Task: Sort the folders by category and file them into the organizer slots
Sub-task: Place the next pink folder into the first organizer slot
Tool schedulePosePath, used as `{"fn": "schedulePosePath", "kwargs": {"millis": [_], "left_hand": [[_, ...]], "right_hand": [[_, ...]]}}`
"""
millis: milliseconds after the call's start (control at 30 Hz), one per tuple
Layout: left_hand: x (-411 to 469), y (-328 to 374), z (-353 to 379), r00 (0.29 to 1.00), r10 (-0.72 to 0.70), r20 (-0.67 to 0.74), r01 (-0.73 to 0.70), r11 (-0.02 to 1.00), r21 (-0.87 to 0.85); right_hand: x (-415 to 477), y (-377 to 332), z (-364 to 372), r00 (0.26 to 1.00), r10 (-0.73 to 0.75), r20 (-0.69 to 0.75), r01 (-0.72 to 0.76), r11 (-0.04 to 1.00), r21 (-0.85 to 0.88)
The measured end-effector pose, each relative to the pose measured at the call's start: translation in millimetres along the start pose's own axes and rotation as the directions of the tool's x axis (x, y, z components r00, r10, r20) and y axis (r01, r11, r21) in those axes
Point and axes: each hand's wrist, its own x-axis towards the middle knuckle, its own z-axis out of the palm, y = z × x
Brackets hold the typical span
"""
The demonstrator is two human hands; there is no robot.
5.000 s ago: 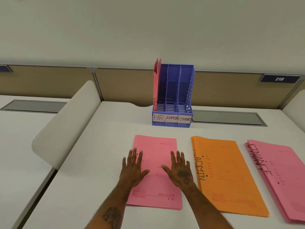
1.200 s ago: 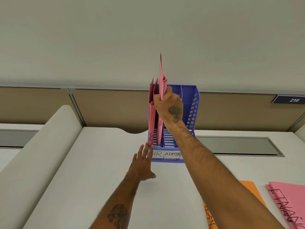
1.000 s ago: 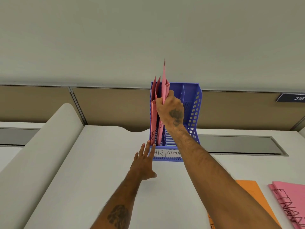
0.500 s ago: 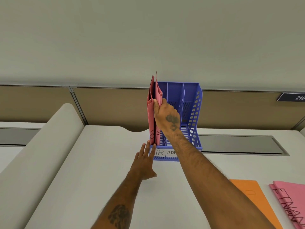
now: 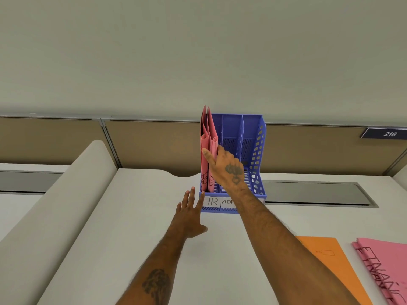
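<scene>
Pink card folders (image 5: 208, 150) stand upright in the HR slot at the left of the blue perforated plastic organizer (image 5: 256, 155) — thin, floppy sheets. The right hand (image 5: 226, 168) pinches their front edge, likely to square them. The left hand (image 5: 189, 216), fingers spread and empty, touches the base, probably steadying it on the table (image 5: 110, 249).

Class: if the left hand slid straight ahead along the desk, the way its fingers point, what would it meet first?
Probably the blue organizer, at its front left corner beside the HR label; the left hand already seems almost touching.
</scene>
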Motion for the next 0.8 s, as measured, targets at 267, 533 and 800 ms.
{"fn": "schedulePosePath", "kwargs": {"millis": [267, 533, 800], "left_hand": [[-47, 9, -19, 0.991, -0.011, -0.133, 0.010, 1.000, -0.006], [-83, 31, -7, 0.978, 0.059, -0.202, -0.050, 0.997, 0.052], [-103, 77, 15, 0.972, 0.095, -0.213, -0.078, 0.993, 0.090]], "right_hand": [[-49, 16, -27, 0.997, 0.000, 0.075, 0.003, 0.999, -0.033], [-121, 53, -45, 0.987, -0.035, 0.159, 0.062, 0.984, -0.166], [-173, 121, -71, 0.985, -0.003, 0.172, 0.040, 0.977, -0.211]]}}
